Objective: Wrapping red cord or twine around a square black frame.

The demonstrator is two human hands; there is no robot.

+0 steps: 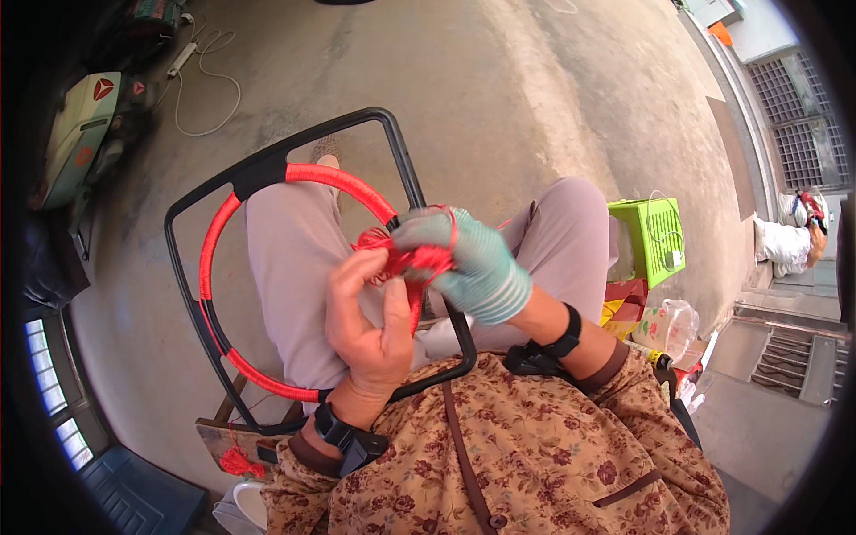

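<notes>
Across my lap lies a black frame (169,214) with rounded corners and a ring inside it. Much of that ring (207,259) is wrapped in glossy red cord, with bare black stretches between the wraps. My right hand (477,267), in a teal and grey knit glove, is closed around a loose bundle of red cord (428,259) at the ring's right side. A strand loops over its fingers. My bare left hand (366,325) is beside it, fingers curled and fingertips at the cord; motion blurs the contact.
A green plastic basket-like stool (649,236) stands right of my knee, near a clear plastic container (673,328). At lower left, more red cord (239,459) hangs by a wooden board (214,441). A power strip (183,58) and a green and white machine (85,134) are far left.
</notes>
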